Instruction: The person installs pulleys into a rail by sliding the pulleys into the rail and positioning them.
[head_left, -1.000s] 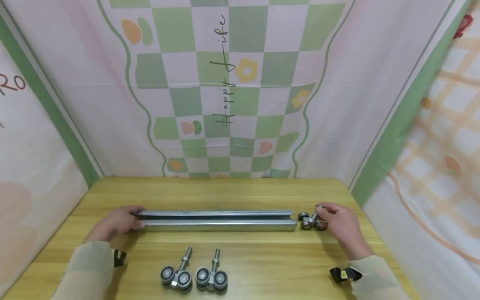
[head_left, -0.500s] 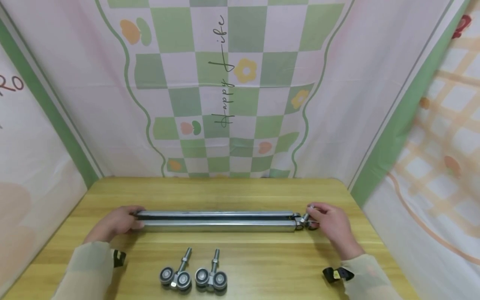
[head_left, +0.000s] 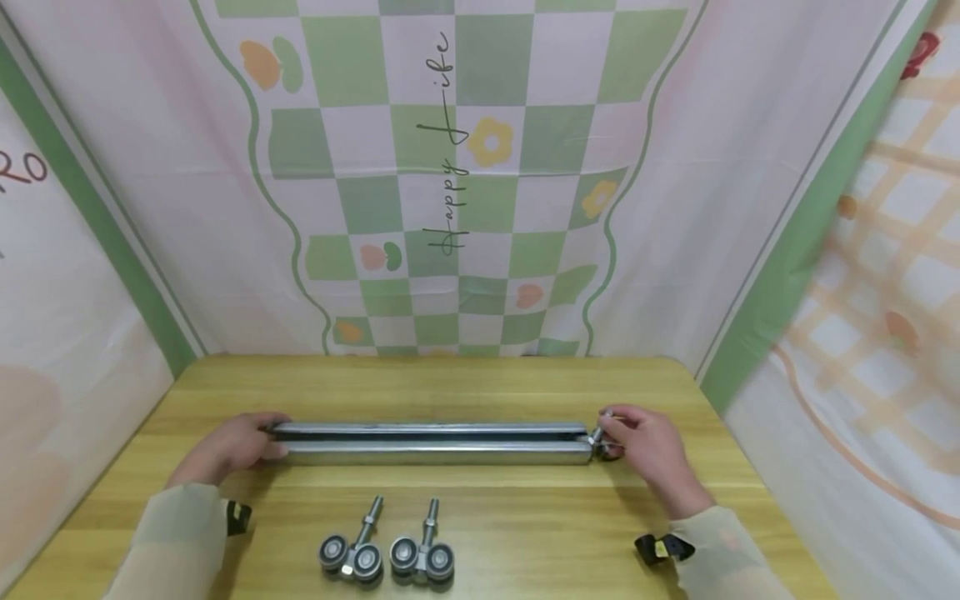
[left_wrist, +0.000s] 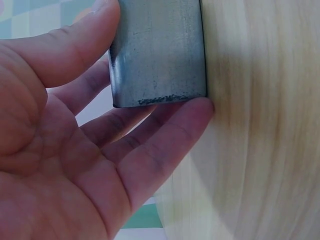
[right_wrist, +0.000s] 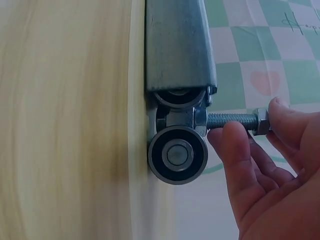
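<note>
A long metal channel rail lies crosswise on the table, its slot facing up. My left hand grips the rail's left end; in the left wrist view the thumb lies along one side and the fingers curl around the end. At the other end, my right hand pinches the threaded bolt of a roller trolley. One pair of the trolley's wheels sits partly inside the rail's open end, and the other wheel is still outside, just below it in the right wrist view.
Two more roller trolleys, a left one and a right one, rest on the wooden table in front of the rail, bolts pointing up and away. A printed curtain hangs behind the table.
My right hand has moved left with the roller trolley, from beside the rail's right end until its leading wheels entered the channel. My left hand has stayed on the rail.
</note>
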